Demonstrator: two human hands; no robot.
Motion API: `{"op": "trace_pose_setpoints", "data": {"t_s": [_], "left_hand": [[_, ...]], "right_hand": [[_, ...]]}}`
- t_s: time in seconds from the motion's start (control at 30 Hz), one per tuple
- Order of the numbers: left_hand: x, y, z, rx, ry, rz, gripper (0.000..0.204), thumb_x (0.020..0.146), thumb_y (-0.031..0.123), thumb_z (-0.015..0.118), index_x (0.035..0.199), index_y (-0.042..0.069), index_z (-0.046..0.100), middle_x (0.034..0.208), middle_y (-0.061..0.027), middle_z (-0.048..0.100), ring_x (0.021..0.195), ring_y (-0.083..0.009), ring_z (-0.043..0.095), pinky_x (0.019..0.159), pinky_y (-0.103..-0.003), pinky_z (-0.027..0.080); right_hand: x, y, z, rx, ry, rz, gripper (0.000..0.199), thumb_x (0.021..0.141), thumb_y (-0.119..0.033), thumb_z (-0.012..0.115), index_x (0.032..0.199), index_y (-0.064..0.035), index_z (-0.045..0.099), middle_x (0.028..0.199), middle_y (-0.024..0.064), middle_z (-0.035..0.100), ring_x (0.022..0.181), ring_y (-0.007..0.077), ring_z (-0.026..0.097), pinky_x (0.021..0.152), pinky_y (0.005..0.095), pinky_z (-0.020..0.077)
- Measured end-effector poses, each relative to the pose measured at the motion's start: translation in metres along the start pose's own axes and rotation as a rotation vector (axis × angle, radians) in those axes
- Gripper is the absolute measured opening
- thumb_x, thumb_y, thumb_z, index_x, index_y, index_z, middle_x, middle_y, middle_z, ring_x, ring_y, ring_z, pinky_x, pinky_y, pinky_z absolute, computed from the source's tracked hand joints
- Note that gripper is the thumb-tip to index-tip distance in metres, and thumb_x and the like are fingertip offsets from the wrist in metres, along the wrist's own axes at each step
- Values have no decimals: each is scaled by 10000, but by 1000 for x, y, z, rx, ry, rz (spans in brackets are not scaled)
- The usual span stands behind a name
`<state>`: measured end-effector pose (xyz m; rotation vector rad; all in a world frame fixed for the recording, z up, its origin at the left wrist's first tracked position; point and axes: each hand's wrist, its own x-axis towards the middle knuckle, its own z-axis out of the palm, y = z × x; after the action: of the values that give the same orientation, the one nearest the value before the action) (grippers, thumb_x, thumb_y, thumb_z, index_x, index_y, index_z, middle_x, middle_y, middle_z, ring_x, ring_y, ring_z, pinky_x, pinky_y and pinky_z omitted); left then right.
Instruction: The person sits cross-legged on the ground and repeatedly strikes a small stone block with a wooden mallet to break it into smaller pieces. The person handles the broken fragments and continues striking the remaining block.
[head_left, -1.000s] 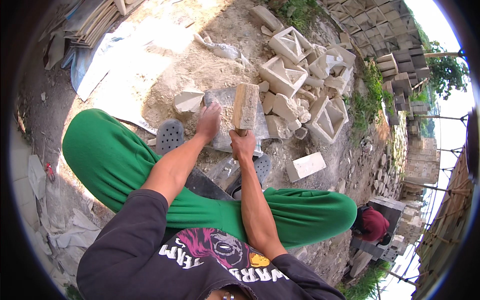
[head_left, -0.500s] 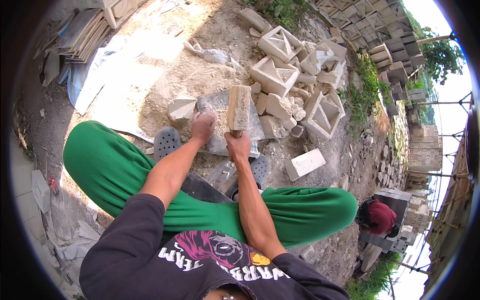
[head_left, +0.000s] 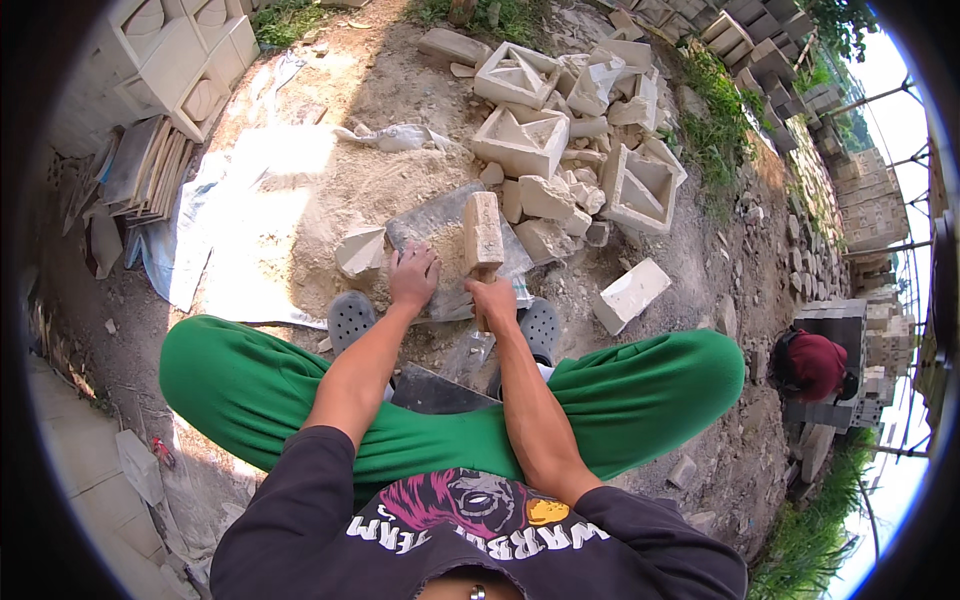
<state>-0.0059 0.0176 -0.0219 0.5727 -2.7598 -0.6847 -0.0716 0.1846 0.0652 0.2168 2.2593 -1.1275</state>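
Observation:
My right hand (head_left: 494,301) is closed around the handle of a wooden mallet (head_left: 483,230), whose block-shaped, dusty head points away from me above a grey slab. My left hand (head_left: 412,280) lies with fingers spread on the near left part of that grey slab (head_left: 440,212), which is covered with pale crumbs and dust. What may be under its palm is hidden. A pale broken chunk of block (head_left: 361,252) sits just left of the slab, near my left hand. The slab rests on the ground between and beyond my feet in grey clogs (head_left: 351,318).
Pale hollow blocks (head_left: 520,140) and rubble (head_left: 548,197) are heaped beyond the slab to the right. A loose rectangular block (head_left: 632,297) lies nearer on the right. Flat boards (head_left: 160,170) are stacked far left. Another person in a red top (head_left: 815,364) is at the right.
My head view has turned and shifted, so the scene sits differently. My left hand has flattened, its fingers spreading over the slab. The mallet stays in my right hand.

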Motion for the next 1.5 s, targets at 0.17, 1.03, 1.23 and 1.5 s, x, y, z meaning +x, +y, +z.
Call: {"op": "trace_pose_setpoints", "data": {"t_s": [0.17, 1.03, 1.23, 1.5], "left_hand": [[-19, 11, 9, 157, -39, 101, 555, 961, 409, 538, 1373, 37, 552, 1524, -193, 421, 1447, -338, 337, 1181, -533, 208], [119, 36, 29, 14, -445, 524, 382, 958, 202, 542, 1289, 13, 578, 1418, -255, 502, 1312, -416, 487, 1088, -449, 424], [76, 42, -8, 2, -443, 566, 315, 950, 227, 592, 1192, 30, 640, 1355, -158, 586, 1259, -345, 550, 1030, -418, 479], [31, 3, 1, -86, 41, 281, 340, 951, 188, 573, 1237, 11, 628, 1363, -188, 577, 1303, -354, 507, 1095, -433, 406]], "right_hand": [[-3, -3, -23, 112, 76, 71, 352, 728, -292, 747, 805, 49, 702, 644, 121, 686, 561, 215, 693, 554, 358, 541], [28, 56, 9, 135, 103, 84, 340, 725, -243, 735, 823, 78, 685, 675, 159, 687, 551, 253, 699, 558, 361, 553], [31, 53, 11, 72, 128, 95, 359, 728, -269, 745, 821, 73, 692, 692, 163, 699, 567, 260, 707, 578, 366, 560], [27, 47, 5, 57, 122, 39, 383, 706, -289, 752, 830, 69, 697, 770, 182, 694, 687, 287, 687, 653, 386, 546]]}}
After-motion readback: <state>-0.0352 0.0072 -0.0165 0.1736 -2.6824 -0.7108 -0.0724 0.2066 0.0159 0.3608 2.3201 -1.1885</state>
